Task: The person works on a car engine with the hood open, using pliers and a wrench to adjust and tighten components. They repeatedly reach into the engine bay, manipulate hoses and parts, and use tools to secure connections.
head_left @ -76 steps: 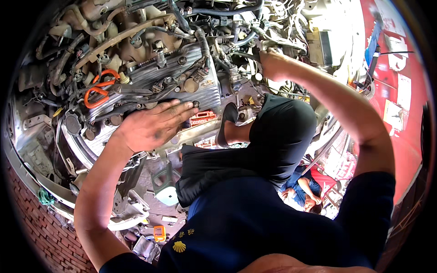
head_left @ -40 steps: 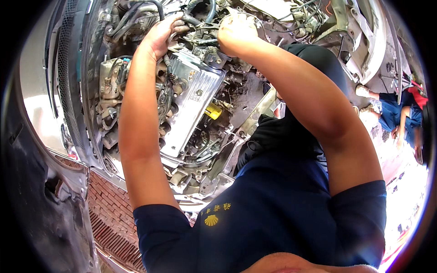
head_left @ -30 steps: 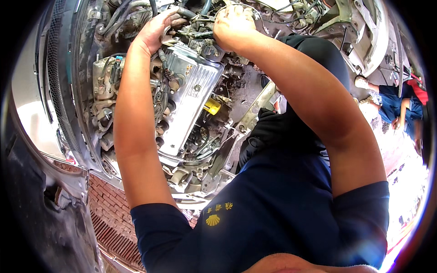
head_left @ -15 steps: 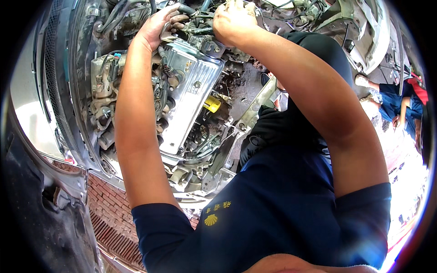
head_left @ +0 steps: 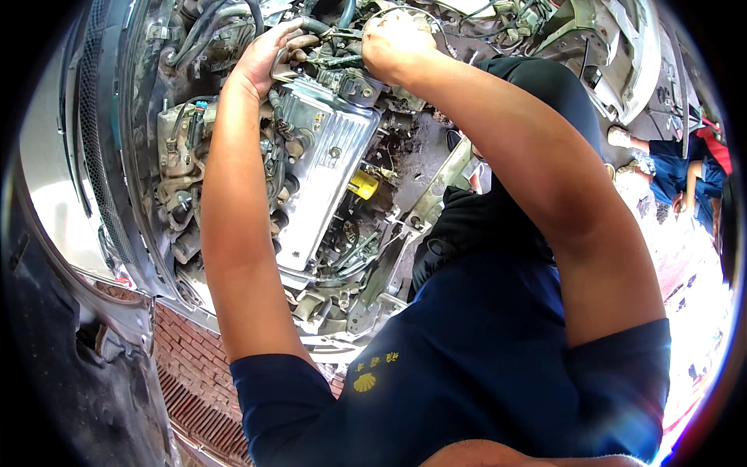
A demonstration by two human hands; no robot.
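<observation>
Plainly, our right hand (head_left: 395, 47) is folded over at the upper middle of the frame, its fingertips hidden, so we cannot tell what, if anything, it grips. To its left, our left hand (head_left: 259, 62) bends its fingers near a dark hose (head_left: 313, 25) at the top; whether it grasps anything, we cannot tell. Below both, near the centre, we see the silver engine cover (head_left: 323, 167), a yellow cylinder (head_left: 362, 184) near its right edge. Brick paving (head_left: 187, 342) shows lower left, another person (head_left: 685, 175) far right.
</observation>
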